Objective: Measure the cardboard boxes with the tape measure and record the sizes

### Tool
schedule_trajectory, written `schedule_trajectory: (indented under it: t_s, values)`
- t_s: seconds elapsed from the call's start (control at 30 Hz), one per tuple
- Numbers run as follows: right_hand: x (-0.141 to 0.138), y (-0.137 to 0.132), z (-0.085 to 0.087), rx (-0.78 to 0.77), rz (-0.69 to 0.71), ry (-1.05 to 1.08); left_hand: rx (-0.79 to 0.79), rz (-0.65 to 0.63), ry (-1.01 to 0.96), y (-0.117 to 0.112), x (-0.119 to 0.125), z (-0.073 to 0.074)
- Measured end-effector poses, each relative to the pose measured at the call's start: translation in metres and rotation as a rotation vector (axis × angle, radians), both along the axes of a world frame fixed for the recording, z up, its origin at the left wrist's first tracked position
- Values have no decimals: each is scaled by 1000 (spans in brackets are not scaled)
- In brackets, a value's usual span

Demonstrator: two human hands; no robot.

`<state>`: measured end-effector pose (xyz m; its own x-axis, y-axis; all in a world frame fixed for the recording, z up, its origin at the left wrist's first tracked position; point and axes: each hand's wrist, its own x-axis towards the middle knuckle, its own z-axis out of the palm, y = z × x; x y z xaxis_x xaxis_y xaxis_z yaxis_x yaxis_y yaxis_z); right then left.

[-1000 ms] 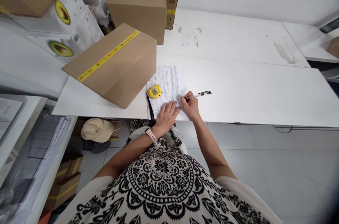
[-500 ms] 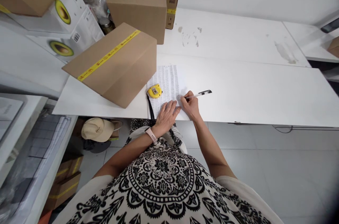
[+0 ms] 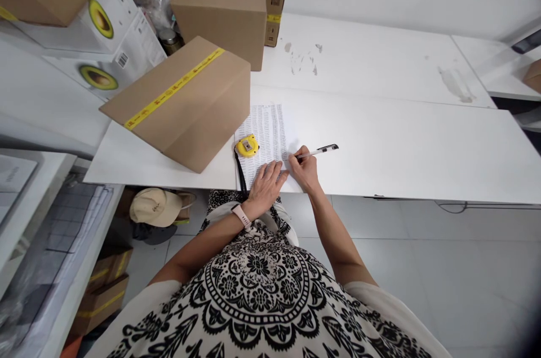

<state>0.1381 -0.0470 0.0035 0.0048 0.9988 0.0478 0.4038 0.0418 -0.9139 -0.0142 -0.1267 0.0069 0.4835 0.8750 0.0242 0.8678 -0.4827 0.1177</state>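
Note:
A printed sheet of paper (image 3: 264, 121) covered in columns of small text lies near the front edge of the white table. My left hand (image 3: 266, 183) rests flat on its lower part, fingers stretched out. Closed around a pen (image 3: 324, 149) is my right hand (image 3: 305, 169), at the sheet's right side; the pen's black-capped end points to the right and its tip is hidden by my fingers. A yellow tape measure (image 3: 247, 146) sits on the sheet's left part, above my left hand, its black strap (image 3: 240, 175) hanging toward the table edge.
A taped cardboard box (image 3: 186, 104) stands left of the sheet. Behind it are another carton (image 3: 220, 17) and white boxes with avocado pictures (image 3: 127, 48). The white table (image 3: 401, 149) stretches right. Below left, a beige cap (image 3: 155, 207) lies beside a shelf (image 3: 51, 206).

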Motion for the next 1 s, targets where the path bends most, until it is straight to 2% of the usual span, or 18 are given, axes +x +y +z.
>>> schedule_trajectory:
  t_s: [1.0]
  values:
    - [1,-1,3,14,-30,-18,-18,10,-12,0,0,1]
